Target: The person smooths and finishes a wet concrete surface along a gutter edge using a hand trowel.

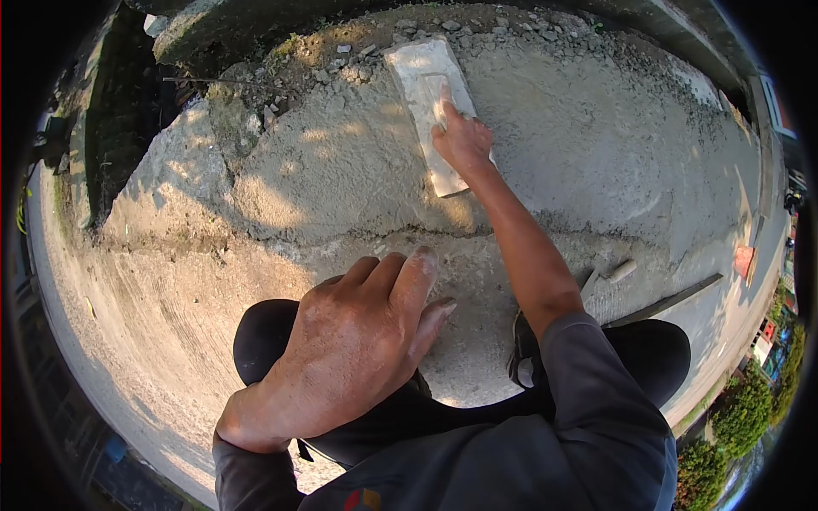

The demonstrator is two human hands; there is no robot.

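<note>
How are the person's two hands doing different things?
The right hand reaches far out and grips the handle of a flat float pressed on the wet cement. The left hand stays close, resting on the knee, holding nothing. The right hand's fingers curl around the handle; the left hand's lie loosely spread. Both are bare and dusty.

Loose rubble (pixel 358 60), a trowel (pixel 615 274), green bushes (pixel 741 417) at far right.
</note>
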